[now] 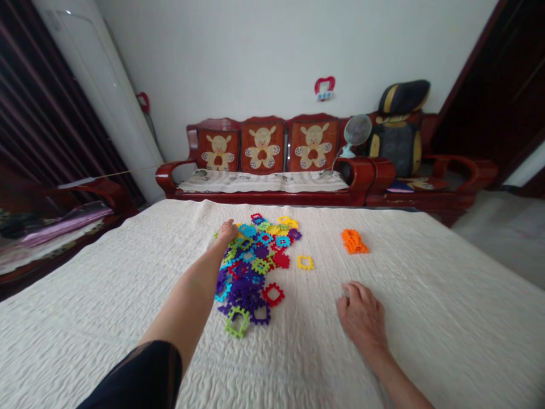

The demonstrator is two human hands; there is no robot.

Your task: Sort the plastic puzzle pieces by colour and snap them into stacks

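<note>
My left hand [229, 230] reaches to the far left edge of a pile of flat plastic building pieces [249, 258]. Its fingers are mostly hidden behind the back of the hand, so whether they grip a piece cannot be made out. The pieces are square with notched edges, in purple, blue, red, green and yellow, many with window-like openings. My right hand [363, 318] rests on the cream quilted cover [306, 363], loosely closed with its fingers curled under and nothing visible in it. Beyond it lies a small cluster of orange pieces [354, 241].
A single yellow frame piece [305, 262] lies right of the pile; a red one [273, 294] and a green one [237, 322] lie at its near side. Past the covered surface stand a wooden sofa [264, 197], a small fan [357, 132] and a chair with a massage cushion [395, 142].
</note>
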